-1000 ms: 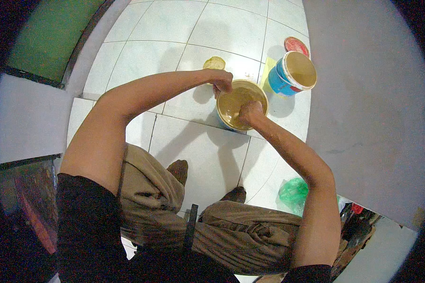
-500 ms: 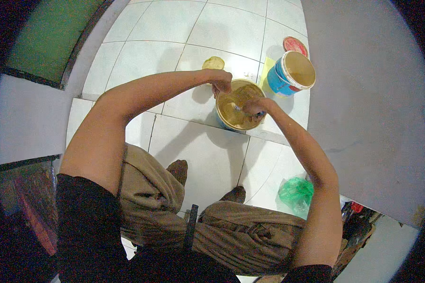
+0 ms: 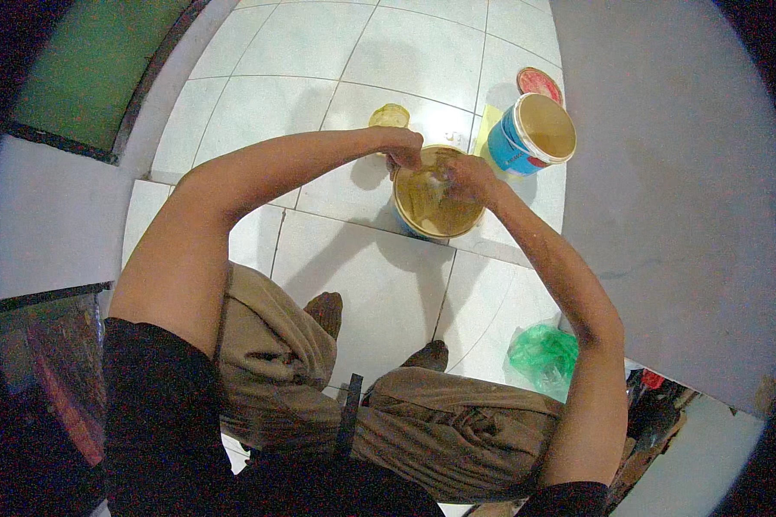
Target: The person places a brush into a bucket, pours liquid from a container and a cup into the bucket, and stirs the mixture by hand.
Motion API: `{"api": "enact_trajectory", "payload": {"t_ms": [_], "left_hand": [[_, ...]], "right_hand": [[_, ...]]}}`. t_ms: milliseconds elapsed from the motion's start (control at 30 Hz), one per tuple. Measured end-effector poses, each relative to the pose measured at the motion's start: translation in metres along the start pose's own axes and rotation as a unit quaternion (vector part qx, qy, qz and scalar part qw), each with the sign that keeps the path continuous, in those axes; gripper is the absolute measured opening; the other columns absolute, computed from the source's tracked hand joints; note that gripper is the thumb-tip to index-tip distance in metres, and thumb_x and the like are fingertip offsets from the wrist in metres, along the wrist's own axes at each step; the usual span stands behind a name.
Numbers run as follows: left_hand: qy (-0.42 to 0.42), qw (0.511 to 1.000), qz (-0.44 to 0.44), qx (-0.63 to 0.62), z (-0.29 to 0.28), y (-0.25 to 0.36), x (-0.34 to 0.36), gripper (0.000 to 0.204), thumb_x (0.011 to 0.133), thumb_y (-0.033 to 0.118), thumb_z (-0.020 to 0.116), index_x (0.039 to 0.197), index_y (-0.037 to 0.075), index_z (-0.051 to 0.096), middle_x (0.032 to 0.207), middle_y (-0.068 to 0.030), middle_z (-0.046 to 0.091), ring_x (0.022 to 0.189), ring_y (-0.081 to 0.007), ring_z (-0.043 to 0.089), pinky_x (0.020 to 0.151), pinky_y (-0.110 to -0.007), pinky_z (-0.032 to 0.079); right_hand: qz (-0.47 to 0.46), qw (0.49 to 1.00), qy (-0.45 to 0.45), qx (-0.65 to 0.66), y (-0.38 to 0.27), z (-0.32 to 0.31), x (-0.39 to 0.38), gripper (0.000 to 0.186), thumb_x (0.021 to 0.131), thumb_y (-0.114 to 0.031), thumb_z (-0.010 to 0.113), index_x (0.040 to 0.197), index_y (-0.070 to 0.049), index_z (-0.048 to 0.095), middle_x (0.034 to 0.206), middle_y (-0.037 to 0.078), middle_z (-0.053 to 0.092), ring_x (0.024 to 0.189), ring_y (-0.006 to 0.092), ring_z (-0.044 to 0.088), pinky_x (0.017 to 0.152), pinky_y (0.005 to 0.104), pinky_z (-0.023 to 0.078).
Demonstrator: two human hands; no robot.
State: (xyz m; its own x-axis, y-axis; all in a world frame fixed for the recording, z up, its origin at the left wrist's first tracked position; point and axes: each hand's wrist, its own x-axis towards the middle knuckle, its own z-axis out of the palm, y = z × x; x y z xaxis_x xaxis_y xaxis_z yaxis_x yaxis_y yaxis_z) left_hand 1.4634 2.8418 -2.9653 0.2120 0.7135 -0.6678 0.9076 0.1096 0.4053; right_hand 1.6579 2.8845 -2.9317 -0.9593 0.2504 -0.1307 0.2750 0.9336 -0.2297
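A round bucket (image 3: 431, 226) with a tan, muddy-looking content stands on the white tiled floor in front of me. My left hand (image 3: 403, 148) grips its far left rim. My right hand (image 3: 464, 177) is over the bucket's far right side, fingers curled and dipped toward the content; what it holds, if anything, is hidden. Both forearms reach forward from my crouched body.
A blue bucket with a cream inside (image 3: 535, 133) stands to the right, a red lid (image 3: 539, 84) beyond it. A small yellowish lid (image 3: 390, 115) lies behind the main bucket. A green plastic bag (image 3: 543, 355) lies near my right knee. A grey wall (image 3: 664, 172) rises on the right.
My right hand has moved from the near right rim of the bucket across to its far side, close to my left hand. The left hand stays on the rim.
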Motion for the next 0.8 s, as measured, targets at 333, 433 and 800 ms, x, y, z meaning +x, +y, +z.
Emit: {"api": "enact_trajectory", "payload": {"t_ms": [333, 433, 800], "left_hand": [[-0.029, 0.998, -0.003, -0.063, -0.014, 0.016, 0.000, 0.026, 0.069, 0.019, 0.063, 0.064, -0.006, 0.062, 0.063, -0.0134, 0.062, 0.056, -0.0192, 0.064, 0.048, -0.029, 0.054], [-0.003, 1.000, 0.015, -0.021, -0.010, 0.013, 0.002, 0.030, 0.067, 0.025, 0.065, 0.059, -0.003, 0.061, 0.058, -0.0110, 0.061, 0.051, -0.0188, 0.061, 0.046, -0.033, 0.050], [0.028, 0.998, 0.038, -0.046, 0.003, 0.001, 0.003, 0.026, 0.071, 0.023, 0.061, 0.061, -0.001, 0.063, 0.058, -0.0114, 0.061, 0.053, -0.0179, 0.063, 0.046, -0.027, 0.052]], "right_hand": [[-0.038, 0.997, 0.044, -0.041, 0.019, 0.038, 0.015, 0.014, 0.072, -0.017, 0.056, 0.078, -0.007, 0.062, 0.074, 0.016, 0.062, 0.071, 0.0329, 0.061, 0.062, 0.0403, 0.051], [0.022, 0.999, 0.019, -0.040, 0.015, 0.034, 0.012, 0.018, 0.078, -0.016, 0.048, 0.086, -0.008, 0.062, 0.084, 0.015, 0.063, 0.079, 0.0321, 0.061, 0.067, 0.0410, 0.050], [0.062, 0.994, -0.006, -0.093, 0.003, 0.034, 0.012, 0.022, 0.084, -0.018, 0.045, 0.095, -0.008, 0.061, 0.091, 0.017, 0.061, 0.078, 0.0279, 0.062, 0.065, 0.0403, 0.050]]}}
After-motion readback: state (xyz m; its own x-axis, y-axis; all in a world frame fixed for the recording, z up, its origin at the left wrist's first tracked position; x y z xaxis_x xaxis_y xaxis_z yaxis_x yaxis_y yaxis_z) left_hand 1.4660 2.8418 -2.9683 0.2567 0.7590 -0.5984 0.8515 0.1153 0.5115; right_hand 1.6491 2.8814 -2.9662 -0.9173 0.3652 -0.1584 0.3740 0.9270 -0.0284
